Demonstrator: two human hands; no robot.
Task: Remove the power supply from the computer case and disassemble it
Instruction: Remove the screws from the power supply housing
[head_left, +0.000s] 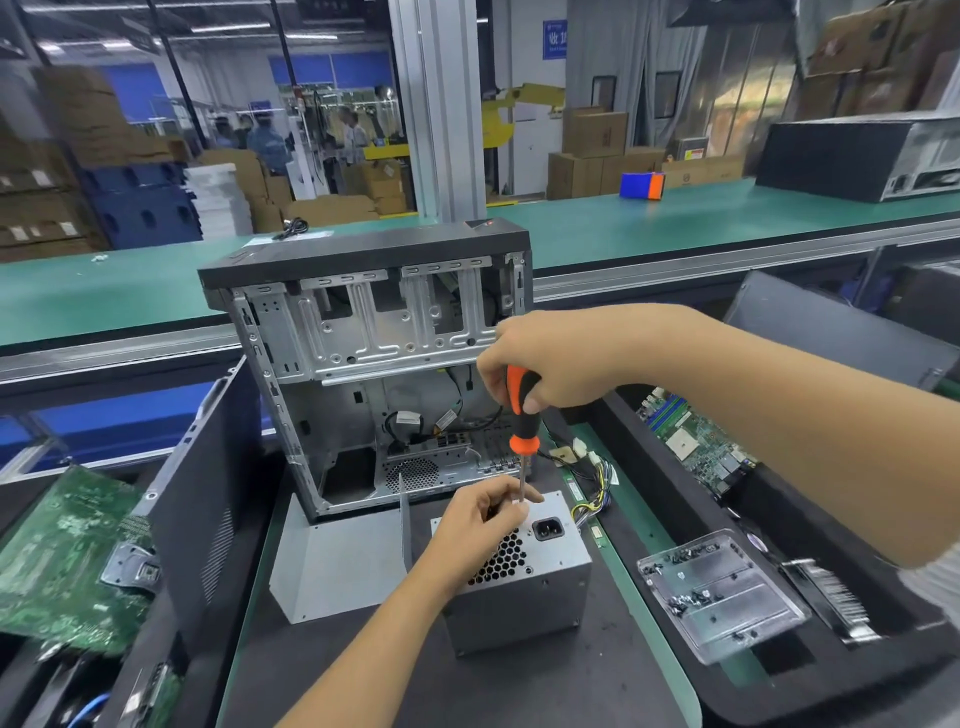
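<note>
Orange-and-black, the screwdriver handle sits in the right hand's curled fingers while the left hand pinches its shaft over the power supply, low centre on a dark mat before the open computer case, with green benches and cardboard boxes behind.

two bare forearms, no sleeves on either up to the frame edges, left hand and right hand both ungloved, no rings, no watch or wristband visible, short plain nails on fingers
</note>
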